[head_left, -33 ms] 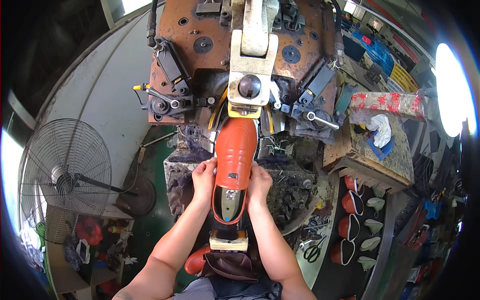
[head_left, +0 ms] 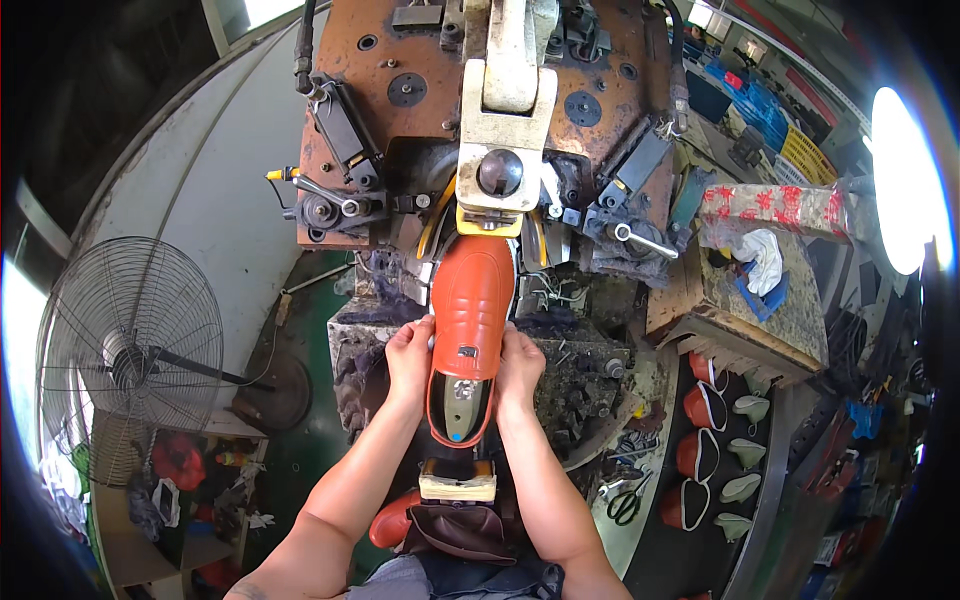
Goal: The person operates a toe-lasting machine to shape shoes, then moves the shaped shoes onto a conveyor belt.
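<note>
A red-brown leather shoe upper [head_left: 470,305] sits stretched over a greenish-grey shoe last [head_left: 458,412], toe end pointing away from me. Its toe lies beneath the yellow-edged pressing head [head_left: 488,222] of a large machine. My left hand [head_left: 408,362] is closed on the left lower edge of the upper, thumb and fingers pinched together. On the opposite side my right hand [head_left: 520,368] grips the right edge in the same way. The fingertips of both hands are partly hidden by the upper. Through the upper's opening the last shows, with a small blue dot at its heel end.
Rusty machine plates [head_left: 405,60] with clamps and levers [head_left: 645,240] surround the toe. A padded support block [head_left: 457,480] stands nearest me, another red upper [head_left: 395,520] beside it. Left stands a fan [head_left: 130,360]; right, black-handled scissors [head_left: 627,503] and a rack of red uppers [head_left: 687,503] and pale lasts.
</note>
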`<state>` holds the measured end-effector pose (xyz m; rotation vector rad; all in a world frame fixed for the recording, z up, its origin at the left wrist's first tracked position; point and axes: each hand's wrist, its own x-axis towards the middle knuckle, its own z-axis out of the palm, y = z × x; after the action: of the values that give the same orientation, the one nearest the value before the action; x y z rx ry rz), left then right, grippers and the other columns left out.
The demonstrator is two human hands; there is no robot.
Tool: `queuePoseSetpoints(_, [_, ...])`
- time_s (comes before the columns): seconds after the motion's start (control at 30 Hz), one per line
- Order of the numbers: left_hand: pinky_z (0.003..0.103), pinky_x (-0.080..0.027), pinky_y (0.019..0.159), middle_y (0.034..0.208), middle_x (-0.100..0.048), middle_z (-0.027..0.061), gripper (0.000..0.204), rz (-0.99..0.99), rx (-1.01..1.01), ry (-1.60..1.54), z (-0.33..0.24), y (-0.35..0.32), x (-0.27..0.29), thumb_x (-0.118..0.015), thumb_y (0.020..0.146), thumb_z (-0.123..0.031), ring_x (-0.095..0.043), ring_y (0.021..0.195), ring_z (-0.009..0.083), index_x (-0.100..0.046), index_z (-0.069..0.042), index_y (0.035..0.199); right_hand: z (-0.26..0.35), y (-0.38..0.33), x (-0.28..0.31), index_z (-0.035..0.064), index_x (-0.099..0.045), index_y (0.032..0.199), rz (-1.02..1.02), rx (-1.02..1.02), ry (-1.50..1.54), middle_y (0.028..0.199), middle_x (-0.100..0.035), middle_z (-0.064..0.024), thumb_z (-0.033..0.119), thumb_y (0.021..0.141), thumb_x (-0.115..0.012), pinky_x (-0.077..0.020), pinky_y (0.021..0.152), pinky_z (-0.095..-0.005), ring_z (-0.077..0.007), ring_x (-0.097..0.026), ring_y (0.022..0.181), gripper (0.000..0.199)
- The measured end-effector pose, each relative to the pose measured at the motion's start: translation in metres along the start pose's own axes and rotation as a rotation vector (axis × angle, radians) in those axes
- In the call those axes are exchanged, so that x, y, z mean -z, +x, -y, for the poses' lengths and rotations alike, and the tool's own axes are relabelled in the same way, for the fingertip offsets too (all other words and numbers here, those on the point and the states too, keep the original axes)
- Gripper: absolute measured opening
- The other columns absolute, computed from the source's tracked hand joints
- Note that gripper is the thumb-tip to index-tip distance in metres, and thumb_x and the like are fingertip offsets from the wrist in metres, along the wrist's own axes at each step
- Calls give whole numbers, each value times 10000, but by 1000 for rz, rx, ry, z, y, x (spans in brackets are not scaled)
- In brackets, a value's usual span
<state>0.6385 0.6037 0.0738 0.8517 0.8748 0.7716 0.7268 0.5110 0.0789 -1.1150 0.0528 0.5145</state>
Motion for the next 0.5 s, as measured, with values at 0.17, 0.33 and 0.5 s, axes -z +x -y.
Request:
queuePoseSetpoints(0.17, [250,-462,582,767,-618,14,210,-27,121,-188,-6,-4,-3,-623,952,-213,-538,629,80,-602,-47,825,4,-1,-5,25,-576,661,-46,-38,4,653,-571,-1,149,981,-573,-400,523,-241,-57,-468,564,343])
queuePoseSetpoints(0.33, [254,-474,592,763,-615,10,206,-28,125,-271,-4,-3,-3,-660,935,-194,-542,637,77,-592,-63,792,10,-3,-11,37,-563,647,-33,-35,16,636,-563,6,146,978,-584,-384,502,-228,-51,-460,552,349])
queuePoseSetpoints(0.5, [236,-391,548,741,-590,-20,262,-23,-1,-150,5,-1,3,-646,953,-250,-473,601,49,-569,-80,769,6,-1,-3,45,-556,709,-1,41,-15,670,-532,29,161,989,-559,-358,520,-231,-45,-441,592,303])
